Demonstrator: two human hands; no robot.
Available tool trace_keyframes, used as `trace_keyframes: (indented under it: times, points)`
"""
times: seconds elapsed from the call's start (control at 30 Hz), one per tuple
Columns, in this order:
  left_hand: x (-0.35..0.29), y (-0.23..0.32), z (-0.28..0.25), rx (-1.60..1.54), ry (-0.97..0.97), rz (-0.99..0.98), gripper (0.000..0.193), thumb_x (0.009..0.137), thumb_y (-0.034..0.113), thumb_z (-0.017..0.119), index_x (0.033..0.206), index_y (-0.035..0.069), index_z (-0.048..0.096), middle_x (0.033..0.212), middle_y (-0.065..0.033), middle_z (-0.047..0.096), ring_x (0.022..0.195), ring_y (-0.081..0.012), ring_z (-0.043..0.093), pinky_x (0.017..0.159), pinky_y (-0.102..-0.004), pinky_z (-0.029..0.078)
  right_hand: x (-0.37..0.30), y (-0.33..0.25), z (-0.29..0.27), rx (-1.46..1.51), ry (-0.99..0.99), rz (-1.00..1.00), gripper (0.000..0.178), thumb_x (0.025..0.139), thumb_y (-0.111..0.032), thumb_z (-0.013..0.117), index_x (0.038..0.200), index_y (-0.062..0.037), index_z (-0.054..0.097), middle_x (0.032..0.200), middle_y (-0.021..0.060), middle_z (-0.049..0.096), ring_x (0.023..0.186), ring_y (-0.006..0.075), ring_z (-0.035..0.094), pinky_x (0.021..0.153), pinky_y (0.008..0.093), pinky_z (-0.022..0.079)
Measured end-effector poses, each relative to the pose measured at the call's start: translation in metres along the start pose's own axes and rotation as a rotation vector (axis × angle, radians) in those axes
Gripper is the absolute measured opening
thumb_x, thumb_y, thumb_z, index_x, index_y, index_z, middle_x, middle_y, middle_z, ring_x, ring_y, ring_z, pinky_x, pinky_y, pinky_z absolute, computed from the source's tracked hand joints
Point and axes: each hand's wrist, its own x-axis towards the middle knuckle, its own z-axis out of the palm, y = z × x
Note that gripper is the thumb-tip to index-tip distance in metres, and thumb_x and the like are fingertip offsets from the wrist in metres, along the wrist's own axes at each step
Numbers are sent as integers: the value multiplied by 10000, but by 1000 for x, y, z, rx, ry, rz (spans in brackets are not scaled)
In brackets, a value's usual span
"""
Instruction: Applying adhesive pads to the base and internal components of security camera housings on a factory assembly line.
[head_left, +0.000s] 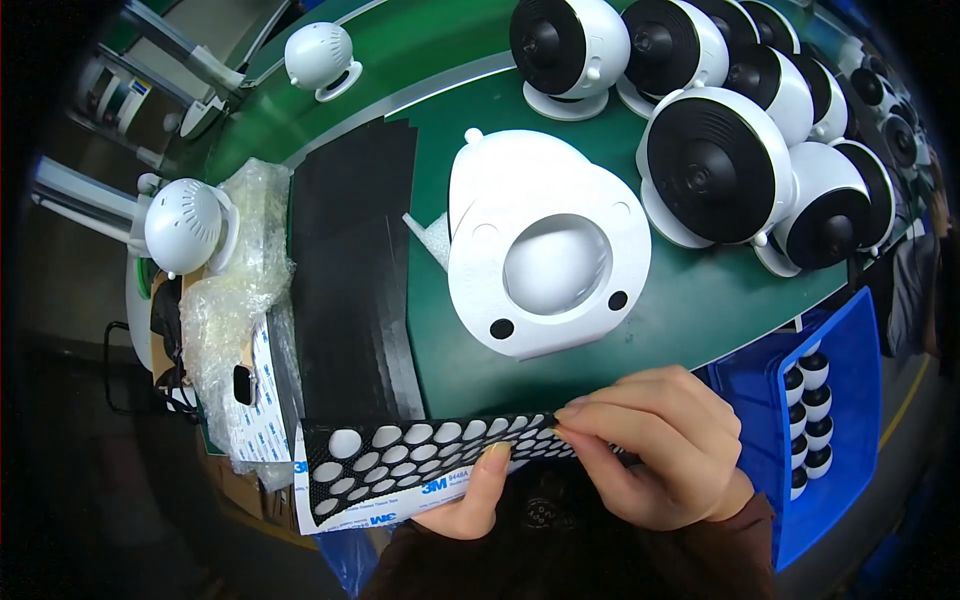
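Note:
My left hand (470, 500) grips the lower edge of a backing sheet (350, 512) with its thumb on top. The sheet carries black foam with rows of round cut-outs. At its right end my right hand (660, 440) is closed in a pinch, with a small black pad (555, 424) at the fingertips; whether it is free of the sheet I cannot tell. Beyond my hands a white camera housing (475, 270) lies with its ring-shaped base facing me. Two black round pads (501, 329) sit on the base's near side, and two bare round recesses show on its far side.
Several white cameras with black fronts (715, 165) crowd the right of the green table (600, 375). Black sheets (350, 270) and bubble wrap (240, 300) lie to the left, a white camera (183, 227) beside them. A blue bin (825, 420) holds black-and-white balls.

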Motion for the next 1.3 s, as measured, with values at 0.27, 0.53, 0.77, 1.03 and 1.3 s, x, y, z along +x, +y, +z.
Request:
trace_keyframes:
  times: [0.27,0.53,0.77,1.03,1.3]
  points:
    - [2,-9,0,145,38,182,389,659,-29,603,1014,-52,446,955,-105,566,826,-115,563,801,-235,421,7,4,-2,147,-40,162,192,558,15,688,714,-56,602,782,80,594,660,191,562,563,245,434]
    - [-3,-29,-27,354,150,46,855,624,-20,566,1254,-90,-8,1208,-231,299,1055,-215,407,912,-306,314,15,1,-16,99,-57,74,94,643,-16,622,715,-16,562,832,120,593,716,197,562,609,244,430]
    - [27,-9,-1,43,-29,-174,465,656,44,563,1056,-115,389,1022,-212,465,812,-198,521,753,-275,404,59,20,-28,236,155,379,56,723,-16,579,751,32,570,789,116,609,717,133,580,660,203,433]
    - [28,-12,1,-46,11,-226,458,653,-63,561,1048,-138,342,809,-166,580,799,-139,541,743,-227,380,67,22,-23,172,129,395,53,700,-17,599,725,26,579,705,87,596,643,105,562,627,191,437]
    - [32,-8,1,-50,-16,-235,338,662,-14,571,977,-85,469,772,-130,606,794,-157,551,826,-268,309,70,22,-22,128,121,379,44,678,0,594,699,29,568,691,76,584,622,105,547,617,194,430]
